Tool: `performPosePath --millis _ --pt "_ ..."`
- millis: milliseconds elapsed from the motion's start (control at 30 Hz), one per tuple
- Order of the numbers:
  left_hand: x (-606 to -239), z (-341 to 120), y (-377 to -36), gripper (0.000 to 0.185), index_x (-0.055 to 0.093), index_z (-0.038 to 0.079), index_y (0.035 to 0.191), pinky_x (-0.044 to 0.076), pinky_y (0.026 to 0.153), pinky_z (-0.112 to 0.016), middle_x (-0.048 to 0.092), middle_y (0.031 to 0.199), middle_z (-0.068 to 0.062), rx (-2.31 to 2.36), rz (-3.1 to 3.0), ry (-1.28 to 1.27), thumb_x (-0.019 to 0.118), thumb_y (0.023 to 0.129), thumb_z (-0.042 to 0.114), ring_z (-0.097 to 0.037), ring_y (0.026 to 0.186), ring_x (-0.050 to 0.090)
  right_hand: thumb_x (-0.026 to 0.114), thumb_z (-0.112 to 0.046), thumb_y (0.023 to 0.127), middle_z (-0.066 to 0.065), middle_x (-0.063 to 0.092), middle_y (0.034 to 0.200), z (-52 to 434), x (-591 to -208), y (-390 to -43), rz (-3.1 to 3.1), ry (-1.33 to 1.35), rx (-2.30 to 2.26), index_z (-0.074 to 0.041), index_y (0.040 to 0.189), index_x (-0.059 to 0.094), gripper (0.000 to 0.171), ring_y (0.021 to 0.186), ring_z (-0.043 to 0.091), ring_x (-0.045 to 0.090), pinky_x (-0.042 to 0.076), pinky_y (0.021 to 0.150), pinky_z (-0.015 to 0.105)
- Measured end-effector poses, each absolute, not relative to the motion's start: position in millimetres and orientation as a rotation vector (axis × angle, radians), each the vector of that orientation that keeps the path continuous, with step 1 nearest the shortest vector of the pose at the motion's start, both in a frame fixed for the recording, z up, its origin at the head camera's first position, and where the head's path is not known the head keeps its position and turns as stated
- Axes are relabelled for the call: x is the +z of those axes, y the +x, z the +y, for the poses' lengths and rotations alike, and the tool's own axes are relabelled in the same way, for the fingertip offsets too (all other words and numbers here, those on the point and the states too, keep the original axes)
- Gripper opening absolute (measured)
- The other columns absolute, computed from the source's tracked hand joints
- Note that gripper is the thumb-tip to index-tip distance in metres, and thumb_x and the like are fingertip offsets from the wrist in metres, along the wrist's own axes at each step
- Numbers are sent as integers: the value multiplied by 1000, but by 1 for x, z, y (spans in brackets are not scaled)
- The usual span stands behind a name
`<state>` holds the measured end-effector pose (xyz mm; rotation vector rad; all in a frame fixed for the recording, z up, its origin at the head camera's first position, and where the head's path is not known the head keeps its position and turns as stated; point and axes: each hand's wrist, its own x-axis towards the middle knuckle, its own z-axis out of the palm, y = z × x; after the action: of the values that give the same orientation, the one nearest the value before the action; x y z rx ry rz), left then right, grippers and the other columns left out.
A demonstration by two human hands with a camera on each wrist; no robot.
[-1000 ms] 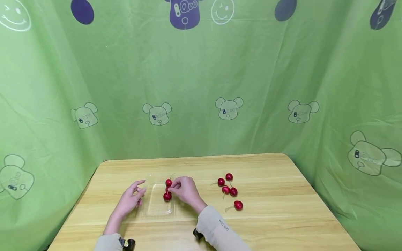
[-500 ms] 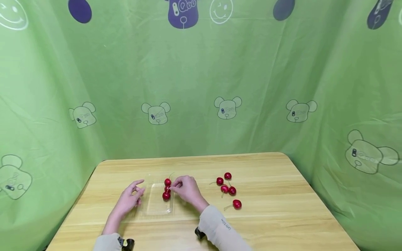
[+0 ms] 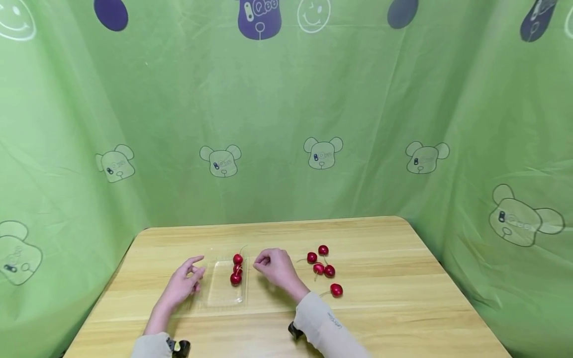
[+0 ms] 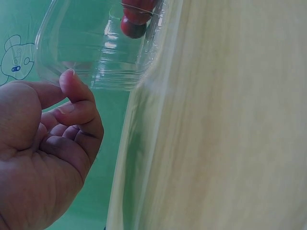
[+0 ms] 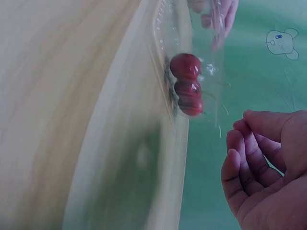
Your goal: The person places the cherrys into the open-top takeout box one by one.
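A clear plastic box (image 3: pixel 220 288) stands on the table, with three red cherries (image 3: pixel 236 279) in a row along its right side, stems on. Left of the box is my left hand (image 3: pixel 182 284), fingers loosely bent around nothing. In the left wrist view its fingertips (image 4: pixel 72 79) are at the box wall (image 4: pixel 112 72); I cannot tell whether they touch. My right hand (image 3: pixel 278 268) hovers just right of the box, thumb and index tips close together. The right wrist view shows nothing in its loosely curled fingers (image 5: pixel 232 179), apart from the cherries (image 5: pixel 186 67).
Several loose cherries (image 3: pixel 329 271) with stems lie on the wooden table (image 3: pixel 394 298) to the right of my right hand; one cherry (image 3: pixel 336 290) sits nearer to me. A green patterned curtain (image 3: pixel 277 199) hangs behind the table and at both sides.
My right hand has let go of the middle cherry's stem and drawn back to the right, away from the box. My left hand stays beside the box. The head view has shifted slightly.
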<state>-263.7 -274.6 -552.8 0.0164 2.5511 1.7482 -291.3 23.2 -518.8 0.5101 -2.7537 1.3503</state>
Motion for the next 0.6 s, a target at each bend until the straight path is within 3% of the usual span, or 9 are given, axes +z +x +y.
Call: performPosePath --millis 600 --pt "-552 -274 -264 51 41 7 156 50 55 -22 61 107 -20 1747 2544 14 56 108 16 -17 66 61 79 -14 91 -4 69 78 103 -504 -292 -2743 370 1273 -9 87 77 7 72 9 61 54 69 24"
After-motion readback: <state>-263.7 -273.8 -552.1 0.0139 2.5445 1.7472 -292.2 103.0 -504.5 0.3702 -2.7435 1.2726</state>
